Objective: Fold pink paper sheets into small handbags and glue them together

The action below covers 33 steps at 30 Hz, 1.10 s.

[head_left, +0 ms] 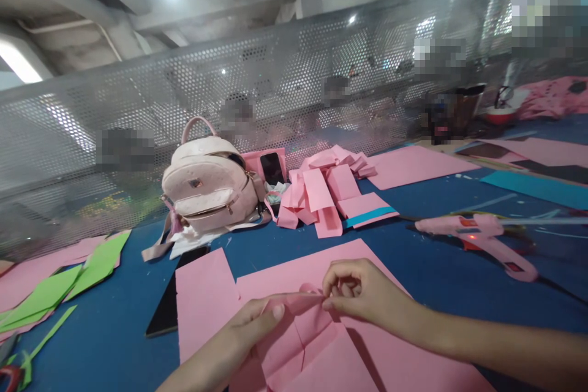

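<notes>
A folded piece of pink paper [316,343] is held up in front of me, its creases showing at the near side. My left hand [257,321] grips its upper left edge, thumb on the near face and the other fingers hidden behind. At the upper right corner, my right hand [351,291] pinches the same paper between thumb and curled fingers. Beneath both hands lies a large pink sheet [367,257], with a smaller pink sheet [202,294] to its left, partly over a dark flat tablet-like slab [163,303].
A pink glue gun [482,236] with a lit red light lies at right. Behind are folded pink paper strips [321,190], a phone [272,168] and a pale backpack [211,180]. Green paper [50,294] and scissors [9,373] lie left. A perforated metal screen [285,86] runs along the back.
</notes>
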Tool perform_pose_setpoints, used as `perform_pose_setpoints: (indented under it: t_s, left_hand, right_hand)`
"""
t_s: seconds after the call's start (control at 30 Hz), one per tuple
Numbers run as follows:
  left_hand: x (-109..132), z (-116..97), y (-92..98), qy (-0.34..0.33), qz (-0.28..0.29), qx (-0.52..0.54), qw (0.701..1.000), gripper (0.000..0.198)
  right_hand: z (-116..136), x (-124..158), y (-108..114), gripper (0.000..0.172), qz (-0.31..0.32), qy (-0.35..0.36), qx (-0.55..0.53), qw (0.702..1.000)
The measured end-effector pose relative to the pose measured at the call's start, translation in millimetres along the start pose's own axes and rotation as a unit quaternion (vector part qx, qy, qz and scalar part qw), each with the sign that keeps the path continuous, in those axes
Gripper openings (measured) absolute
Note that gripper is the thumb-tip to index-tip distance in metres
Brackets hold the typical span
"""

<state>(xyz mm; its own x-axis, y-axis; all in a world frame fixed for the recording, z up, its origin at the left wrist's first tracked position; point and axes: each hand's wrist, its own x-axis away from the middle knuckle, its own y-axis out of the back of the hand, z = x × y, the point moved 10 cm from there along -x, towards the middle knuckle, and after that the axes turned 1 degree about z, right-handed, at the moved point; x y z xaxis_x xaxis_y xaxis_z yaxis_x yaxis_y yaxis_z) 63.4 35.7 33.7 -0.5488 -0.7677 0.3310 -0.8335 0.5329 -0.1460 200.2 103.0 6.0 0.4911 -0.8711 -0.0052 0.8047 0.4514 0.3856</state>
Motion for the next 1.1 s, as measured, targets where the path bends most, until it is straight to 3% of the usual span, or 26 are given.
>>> perform_pose_setpoints:
  t_s: [0.23,0.37,0.47,0.6,0.73,0.87,1.0,1.1]
  left_hand:
    - [0,6,1.6,0.018,-0.019,-0.015,1.0,0.042]
    - [-2,12,1.6,0.034,-0.025,0.02,0.999,0.043]
    - [-6,17,-1.0,0.02,-0.011,0.081,0.996,0.042]
    - [-9,24,2.2,0.007,-0.011,0.107,0.994,0.044]
    - [-12,22,22.2,-0.035,-0.087,-0.017,0.995,0.043]
    - [-17,20,34.5,-0.056,-0.155,-0.155,0.974,0.039]
    - [-18,28,30.8,-0.022,-0.162,-0.189,0.968,0.028]
    - [-10,22,24.5,-0.029,-0.155,-0.26,0.952,0.032]
  right_hand:
    - [-7,0,1,0.01,-0.019,-0.005,-0.004,1.0]
    - [-13,1,-9,0.018,0.017,-0.046,-0.08,0.996]
    - [-8,3,-15,0.015,0.041,-0.047,-0.131,0.989]
    - [3,5,-10,0.007,0.026,-0.027,-0.109,0.993]
    - [7,5,-11,0.002,0.031,-0.016,-0.101,0.994]
    - [2,5,-11,0.006,0.025,-0.017,-0.069,0.997]
    - [-9,5,-14,0.01,0.023,-0.033,-0.062,0.997]
    - [-15,6,-11,0.016,0.003,-0.045,-0.062,0.997]
